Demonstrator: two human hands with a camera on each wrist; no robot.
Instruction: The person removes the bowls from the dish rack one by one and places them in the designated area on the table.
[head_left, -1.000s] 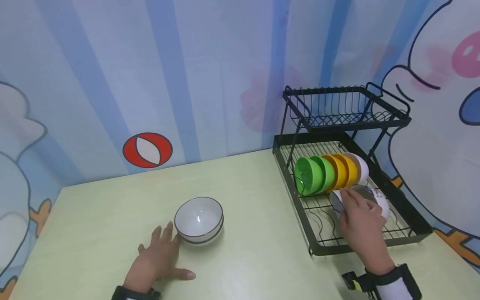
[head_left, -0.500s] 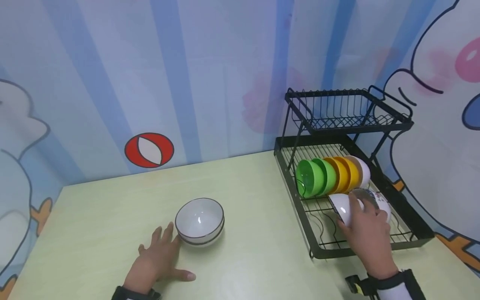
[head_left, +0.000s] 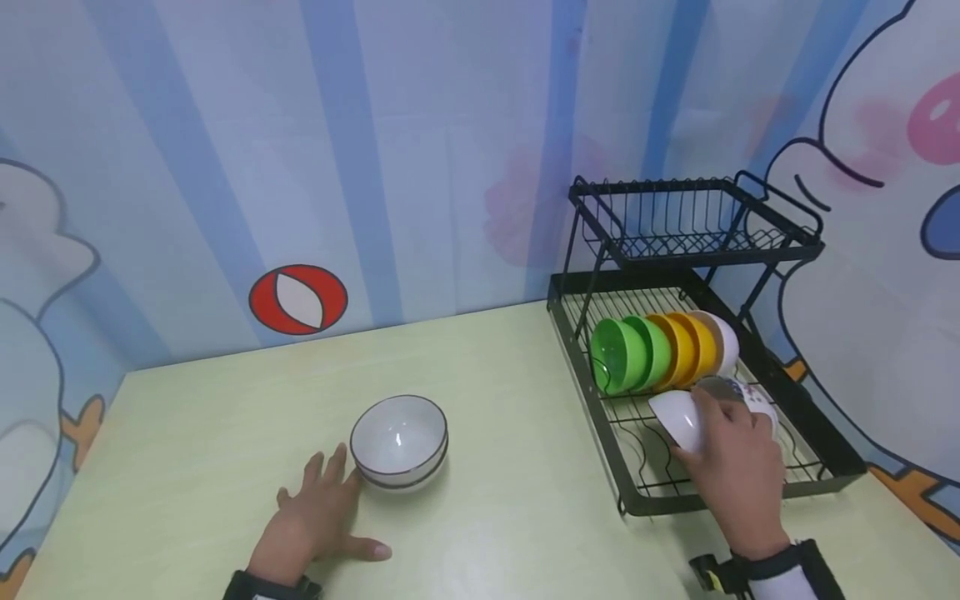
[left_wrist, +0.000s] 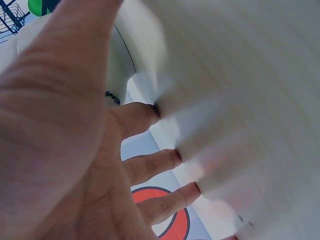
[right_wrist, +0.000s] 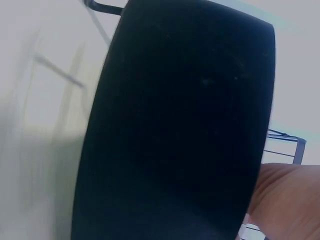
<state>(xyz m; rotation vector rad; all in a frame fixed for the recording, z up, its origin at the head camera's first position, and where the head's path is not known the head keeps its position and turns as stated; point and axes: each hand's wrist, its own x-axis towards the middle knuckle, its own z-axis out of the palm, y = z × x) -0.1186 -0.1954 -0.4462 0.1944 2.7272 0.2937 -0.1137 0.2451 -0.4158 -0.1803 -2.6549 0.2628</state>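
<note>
While I'm running this rig remotely, the right hand (head_left: 738,475) sits at about 4 o'clock in the head view, pinching a plain white round bowl (head_left: 678,417) between thumb and fingers. That bowl's tilted over the lower tier of a black metal wire dish rack (head_left: 667,505), and I can't tell from my feed if it touches the wires. Just beside it, at its 3 o'clock, is a white bowl with a patterned outside (head_left: 759,404), partly hidden by the fingers. Up at 11 o'clock from that hand there's a row tipped on their sides: two green round bowls (head_left: 617,357), two yellow round bowls (head_left: 703,342) and a pale pinkish-white bowl (head_left: 727,342) at the 3 o'clock end.

Left hand (head_left: 318,508) is down at 7 o'clock, holding nothing, fingers spread, and my left wrist cam has the tips on the pale yellow-green tabletop (head_left: 487,392). Right by them, at that hand's 2 o'clock, stands an upright stack of two white dark-rimmed bowls (head_left: 399,442). Can't tell if they're touching. My right wrist cam's mostly a big dark shape (right_wrist: 175,125), couldn't say what.
</note>
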